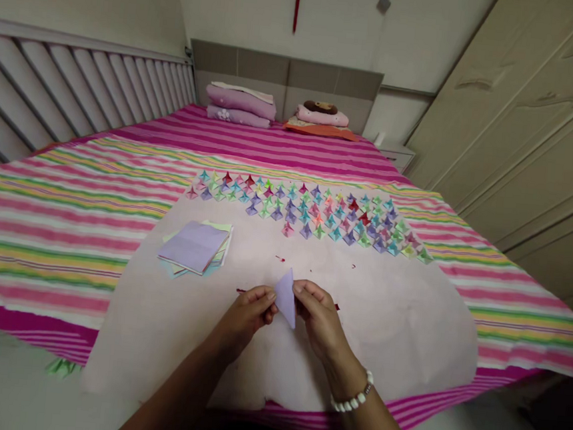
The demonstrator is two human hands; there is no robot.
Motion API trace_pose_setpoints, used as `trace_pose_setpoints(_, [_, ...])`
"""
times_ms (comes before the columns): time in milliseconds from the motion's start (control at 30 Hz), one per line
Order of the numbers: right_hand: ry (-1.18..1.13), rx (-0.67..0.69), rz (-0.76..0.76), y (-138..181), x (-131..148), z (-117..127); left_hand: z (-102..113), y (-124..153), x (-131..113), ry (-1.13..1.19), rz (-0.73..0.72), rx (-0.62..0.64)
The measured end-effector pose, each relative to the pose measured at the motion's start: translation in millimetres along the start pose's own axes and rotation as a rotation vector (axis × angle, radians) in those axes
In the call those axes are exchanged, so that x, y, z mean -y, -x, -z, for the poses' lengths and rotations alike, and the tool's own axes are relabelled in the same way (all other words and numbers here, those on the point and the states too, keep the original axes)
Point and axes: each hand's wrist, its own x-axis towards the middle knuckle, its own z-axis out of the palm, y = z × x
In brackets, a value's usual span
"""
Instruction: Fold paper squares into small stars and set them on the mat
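A lavender piece of origami paper, folded into a triangle, is held up between my two hands over a large white sheet. My left hand pinches its left corner between thumb and fingers. On the opposite side, my right hand grips the long edge, with its fingertips partly hidden behind the paper. To the left lies a stack of square papers, a lavender one on top and green, white and blue edges showing beneath. Beyond my hands, rows of small folded paper pieces in many colours stand on the sheet.
Small dark red scraps lie around my hands. The sheet rests on a bed with a striped cover. Folded bedding sits by the headboard. A railing runs along the left, and a wardrobe stands at right.
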Motion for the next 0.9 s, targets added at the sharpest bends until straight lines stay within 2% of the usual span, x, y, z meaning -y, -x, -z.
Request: trace_pose_setpoints(900, [-0.052,-0.033,-0.058,-0.2,3.4,-0.2,2.1,0.7,0.8,0.014,0.002,0.003])
